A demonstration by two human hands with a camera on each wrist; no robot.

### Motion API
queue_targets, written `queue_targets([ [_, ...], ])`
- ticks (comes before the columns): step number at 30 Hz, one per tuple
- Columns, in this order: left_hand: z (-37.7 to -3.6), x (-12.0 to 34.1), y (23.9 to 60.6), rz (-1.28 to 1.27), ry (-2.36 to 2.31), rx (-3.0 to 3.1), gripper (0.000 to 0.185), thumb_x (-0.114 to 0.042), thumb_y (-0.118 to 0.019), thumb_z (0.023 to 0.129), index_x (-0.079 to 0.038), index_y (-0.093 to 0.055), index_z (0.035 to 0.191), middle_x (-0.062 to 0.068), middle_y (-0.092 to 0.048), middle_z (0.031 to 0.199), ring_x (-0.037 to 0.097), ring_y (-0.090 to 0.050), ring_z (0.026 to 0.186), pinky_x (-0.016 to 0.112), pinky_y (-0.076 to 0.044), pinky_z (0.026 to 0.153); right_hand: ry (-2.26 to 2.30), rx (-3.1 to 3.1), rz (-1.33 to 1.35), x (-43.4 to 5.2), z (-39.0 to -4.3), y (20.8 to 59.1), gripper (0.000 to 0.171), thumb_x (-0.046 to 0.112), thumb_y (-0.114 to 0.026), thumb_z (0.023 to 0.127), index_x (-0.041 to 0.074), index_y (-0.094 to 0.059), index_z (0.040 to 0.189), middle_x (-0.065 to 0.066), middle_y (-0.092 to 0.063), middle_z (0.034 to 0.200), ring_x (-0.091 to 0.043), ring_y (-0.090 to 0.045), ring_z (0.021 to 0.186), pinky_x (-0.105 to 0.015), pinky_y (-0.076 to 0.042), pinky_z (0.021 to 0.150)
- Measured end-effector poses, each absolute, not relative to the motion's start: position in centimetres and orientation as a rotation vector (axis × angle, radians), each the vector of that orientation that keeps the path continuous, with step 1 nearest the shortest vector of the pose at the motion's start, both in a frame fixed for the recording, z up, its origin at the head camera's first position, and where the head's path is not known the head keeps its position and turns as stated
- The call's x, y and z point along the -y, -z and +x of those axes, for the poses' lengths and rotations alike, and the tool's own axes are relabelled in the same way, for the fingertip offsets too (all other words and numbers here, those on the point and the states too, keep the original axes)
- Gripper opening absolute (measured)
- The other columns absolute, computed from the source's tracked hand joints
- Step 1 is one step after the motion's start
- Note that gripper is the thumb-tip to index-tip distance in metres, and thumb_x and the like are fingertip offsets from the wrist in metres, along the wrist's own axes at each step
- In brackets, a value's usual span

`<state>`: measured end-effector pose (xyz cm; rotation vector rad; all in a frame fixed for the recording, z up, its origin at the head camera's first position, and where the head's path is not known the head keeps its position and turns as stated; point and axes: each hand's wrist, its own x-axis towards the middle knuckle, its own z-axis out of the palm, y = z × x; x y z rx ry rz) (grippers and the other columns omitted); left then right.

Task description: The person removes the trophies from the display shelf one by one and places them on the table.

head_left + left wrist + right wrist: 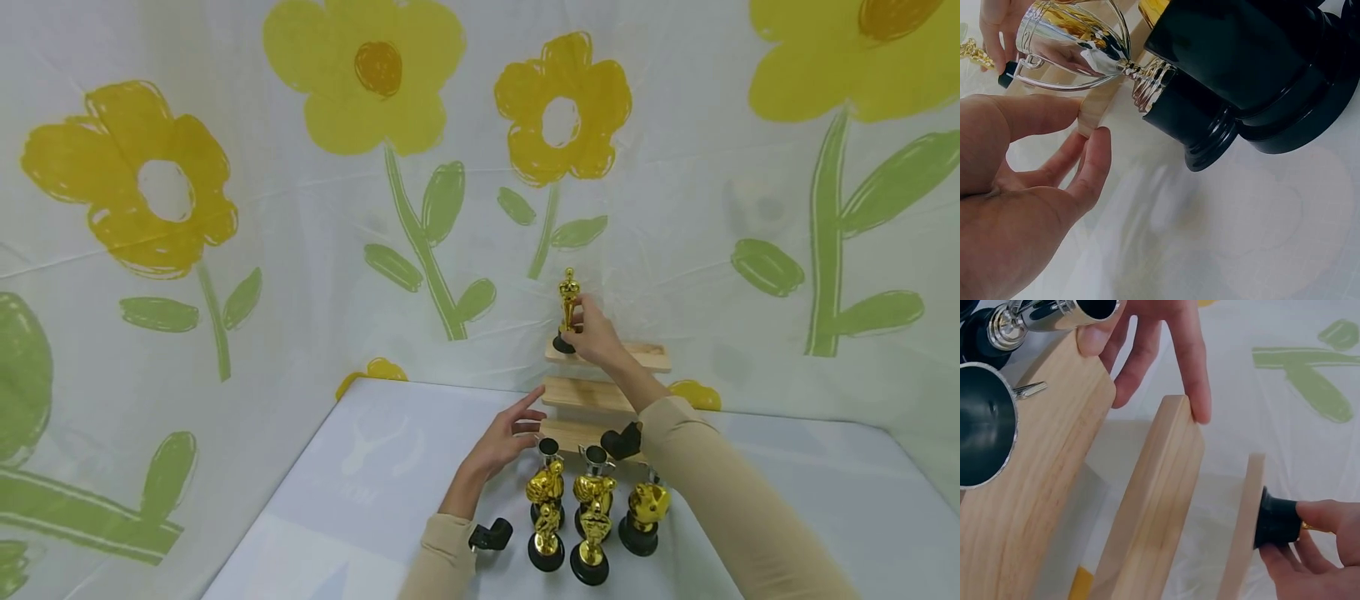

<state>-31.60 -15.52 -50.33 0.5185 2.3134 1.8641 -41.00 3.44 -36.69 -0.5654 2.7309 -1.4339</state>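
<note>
Gold statuette trophy (pixel 567 304), moulded human figure on a round black base: stands upright at the left end of the top step of the pale wooden three-step riser (pixel 600 392), against the flower-printed backdrop cloth (pixel 225 208). Right hand (pixel 592 333): fingers and thumb curled round the figure's lower body and black base, gripping it. Left hand (pixel 506 437): fingers straight, holding nothing, tips laid against the left edges of the lower steps.

Handling note, as a judgement: the base is narrow and the figure tall, so it should sit flat and wholly on the step before the grip loosens; steadying the riser from the left looks sensible.

Materials: riser of smooth, unvarnished-looking light wood with rounded corners. Statuette glossy, likely gold-plated plastic, though the finish is too small to confirm.

Further stock on the white desk (pixel 360 500): five shiny gold trophies (pixel 592 512) on black bases; two silver metal cups (pixel 572 454) on black pedestals, mirror-bright, with thin handles.
</note>
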Motion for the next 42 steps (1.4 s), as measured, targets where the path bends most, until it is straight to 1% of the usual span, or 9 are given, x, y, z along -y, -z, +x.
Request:
queue_targets([
  [4, -31.6, 15.4, 50.3, 0.515, -1.861, -2.326, 0.083, 0.013, -0.052, 0.089, -0.034, -0.031, 0.153, 0.026, -0.05, 0.138, 0.037, -0.054, 0.124, 0.04, -0.054, 0.092, 1.438, -2.749, -0.573, -3.6, -41.0, 36.7, 0.057, 0.007, -0.058, 0.096, 0.005, -0.027, 0.144, -0.029, -0.054, 0.133, -0.044, -0.054, 0.124, -0.05, -0.052, 0.093],
  [11, -31.4, 15.4, 50.5, 0.498, -1.868, -2.316, 0.083, 0.012, -0.053, 0.089, -0.035, -0.03, 0.153, 0.025, -0.05, 0.139, 0.037, -0.053, 0.125, 0.041, -0.053, 0.093, 1.307, -2.855, -0.626, -3.5, -41.0, 36.9, 0.051, 0.008, -0.06, 0.095, 0.004, -0.032, 0.136, -0.029, -0.061, 0.122, -0.042, -0.062, 0.108, -0.046, -0.054, 0.083],
  [16, -31.2, 15.4, 50.7, 0.494, -1.878, -2.311, 0.084, 0.014, -0.053, 0.088, -0.034, -0.03, 0.154, 0.024, -0.051, 0.138, 0.038, -0.053, 0.125, 0.042, -0.053, 0.095, 1.285, -2.877, -0.651, -3.4, -40.7, 37.1, 0.047, 0.007, -0.062, 0.094, 0.004, -0.034, 0.131, -0.029, -0.063, 0.119, -0.042, -0.063, 0.108, -0.047, -0.054, 0.083],
  [23, -31.2, 15.5, 50.5, 0.483, -1.862, -2.336, 0.084, 0.013, -0.054, 0.088, -0.035, -0.031, 0.153, 0.021, -0.054, 0.136, 0.036, -0.055, 0.123, 0.043, -0.052, 0.096, 1.263, -2.912, -0.661, -3.4, -40.7, 37.1, 0.047, 0.007, -0.062, 0.094, 0.004, -0.032, 0.131, -0.031, -0.063, 0.12, -0.043, -0.063, 0.109, -0.049, -0.054, 0.086],
  [26, -31.2, 15.5, 50.4, 0.488, -1.856, -2.335, 0.083, 0.013, -0.053, 0.088, -0.034, -0.031, 0.153, 0.022, -0.053, 0.137, 0.037, -0.054, 0.124, 0.043, -0.052, 0.095, 1.251, -2.92, -0.646, -3.4, -40.5, 37.1, 0.047, 0.008, -0.062, 0.095, 0.004, -0.032, 0.131, -0.03, -0.063, 0.121, -0.043, -0.063, 0.109, -0.049, -0.053, 0.087],
  [30, -31.2, 15.5, 50.4, 0.49, -1.854, -2.334, 0.083, 0.012, -0.053, 0.088, -0.034, -0.031, 0.153, 0.023, -0.052, 0.138, 0.037, -0.054, 0.125, 0.043, -0.052, 0.095, 1.247, -2.92, -0.6, -3.3, -40.3, 36.9, 0.046, 0.009, -0.062, 0.095, 0.006, -0.033, 0.131, -0.028, -0.064, 0.122, -0.041, -0.065, 0.108, -0.047, -0.054, 0.084],
  [36, -31.2, 15.4, 50.4, 0.498, -1.859, -2.328, 0.083, 0.012, -0.054, 0.088, -0.035, -0.031, 0.153, 0.022, -0.053, 0.138, 0.037, -0.054, 0.125, 0.044, -0.052, 0.096, 1.259, -2.959, -0.592, -3.3, -39.9, 36.9, 0.045, 0.009, -0.062, 0.094, 0.005, -0.034, 0.13, -0.029, -0.064, 0.12, -0.041, -0.065, 0.105, -0.047, -0.054, 0.082],
  [42, -31.2, 15.4, 50.2, 0.501, -1.872, -2.319, 0.083, 0.012, -0.053, 0.089, -0.034, -0.031, 0.153, 0.022, -0.053, 0.137, 0.038, -0.054, 0.125, 0.043, -0.052, 0.096, 1.333, -3.003, -0.553, -3.3, -39.6, 37.4, 0.048, 0.012, -0.064, 0.094, 0.006, -0.034, 0.131, -0.027, -0.062, 0.125, -0.043, -0.065, 0.105, -0.048, -0.055, 0.08],
])
